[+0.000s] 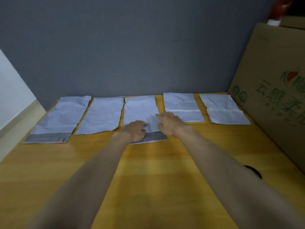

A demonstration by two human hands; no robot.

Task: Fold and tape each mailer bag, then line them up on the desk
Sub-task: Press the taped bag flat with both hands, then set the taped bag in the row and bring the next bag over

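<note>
The fingers of the left hand curl down onto the middle mailer bag, apparently pinching its lower part; whether they truly grip is hard to tell. The right hand lies flatter, fingers relaxed and spread, pressing the bag's right edge. This bag sits mid-row on the tabletop, its grey flap nearest the person, still unfolded. Both arms reach straight forward. A crooked fold is the likely risk: uneven pull could skew the thin bag or nudge the neighbouring bag.

Wooden desk — five mailer bags, cardboard box.
</note>
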